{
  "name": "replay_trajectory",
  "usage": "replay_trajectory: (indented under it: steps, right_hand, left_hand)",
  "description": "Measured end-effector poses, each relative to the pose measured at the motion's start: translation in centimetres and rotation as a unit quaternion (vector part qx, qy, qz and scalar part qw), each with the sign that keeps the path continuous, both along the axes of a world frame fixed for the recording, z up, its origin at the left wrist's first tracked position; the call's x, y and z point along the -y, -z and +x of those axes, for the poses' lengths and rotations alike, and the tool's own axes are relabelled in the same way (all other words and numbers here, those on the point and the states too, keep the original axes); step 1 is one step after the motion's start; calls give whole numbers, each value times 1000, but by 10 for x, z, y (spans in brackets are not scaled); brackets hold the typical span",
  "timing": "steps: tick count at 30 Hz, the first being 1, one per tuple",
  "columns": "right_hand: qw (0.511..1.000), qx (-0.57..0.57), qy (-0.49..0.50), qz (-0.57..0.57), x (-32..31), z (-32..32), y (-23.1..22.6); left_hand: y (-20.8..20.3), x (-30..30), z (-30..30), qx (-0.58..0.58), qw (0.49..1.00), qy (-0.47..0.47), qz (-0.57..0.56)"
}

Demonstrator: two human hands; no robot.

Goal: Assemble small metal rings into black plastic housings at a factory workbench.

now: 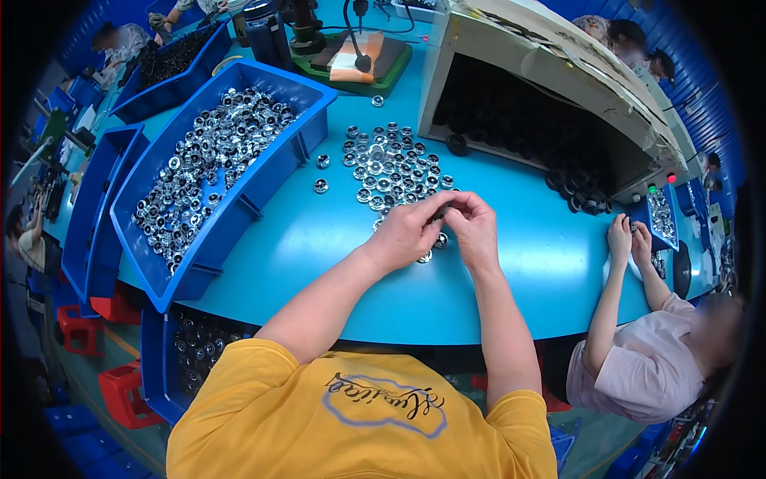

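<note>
My left hand (pixel 404 235) and my right hand (pixel 475 231) meet over the middle of the blue table, fingers closed together. Between the fingertips shows a small dark part (pixel 441 211), mostly covered, so its exact kind cannot be made out. Just beyond and under my hands lies a loose spread of small shiny round metal pieces (pixel 395 164) with dark centres. A few of these pieces sit close by my wrists. Two stray ones (pixel 321 185) lie apart on the left.
A blue bin (pixel 275 172) heaped with the same shiny pieces stands at left. At back right, a worn pale box (pixel 550 56) with a dark opening holds black round parts (pixel 578 191). A press-like tool (pixel 307 36) stands at the back. At right, a co-worker's hands (pixel 630 239) work near a small blue bin.
</note>
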State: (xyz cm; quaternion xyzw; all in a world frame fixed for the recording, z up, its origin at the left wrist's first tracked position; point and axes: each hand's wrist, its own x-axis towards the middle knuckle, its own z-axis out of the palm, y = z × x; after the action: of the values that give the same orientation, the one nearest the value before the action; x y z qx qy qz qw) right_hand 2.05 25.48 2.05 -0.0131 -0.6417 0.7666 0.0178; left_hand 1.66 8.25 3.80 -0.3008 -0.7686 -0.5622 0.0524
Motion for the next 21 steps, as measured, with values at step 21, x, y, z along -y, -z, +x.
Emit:
replay_trajectory:
  steps: [21]
  right_hand:
    - [985, 74, -62, -140, -7, -1, -15]
  left_hand:
    - [5, 7, -10, 285, 937, 103, 175]
